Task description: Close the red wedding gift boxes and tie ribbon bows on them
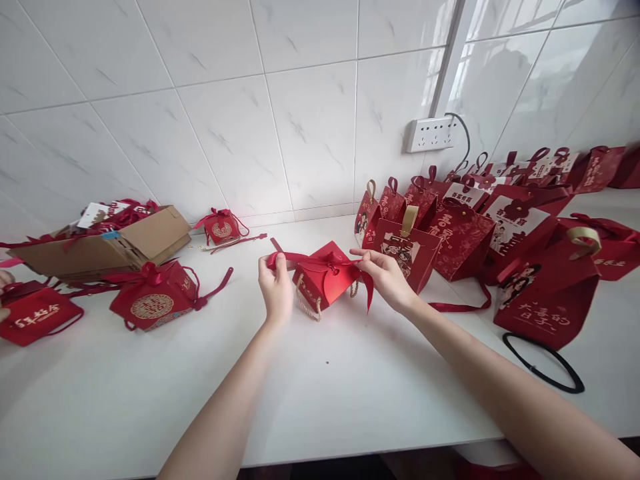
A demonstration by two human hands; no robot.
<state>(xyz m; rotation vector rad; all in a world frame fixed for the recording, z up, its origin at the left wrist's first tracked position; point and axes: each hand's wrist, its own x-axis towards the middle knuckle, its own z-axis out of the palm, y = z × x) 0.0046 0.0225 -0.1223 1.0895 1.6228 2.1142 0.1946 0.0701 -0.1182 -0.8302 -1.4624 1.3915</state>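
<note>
The red gift box (325, 277) sits between both hands, its ribbon (320, 261) running fingertip to fingertip. The left hand (276, 288) pinches one ribbon end, the right hand (385, 277) pinches the other; both are equally near.

Red ribbon (320, 261) between both hands

A brown cardboard box (107, 245) is lying on the white counter (310, 393), far left of the wall socket (431, 133). Red ribbons (123, 213) are spilling over its top. Below the box, a red pouch with a gold emblem (153, 297) is sitting near a flat red bag (35, 315). Closer to the socket, a small red pouch (221, 227) is resting against the tiled wall. Under the socket, red gift bags (463, 237) are crowding together, and a black loop (543, 363) is lying below them.
</note>
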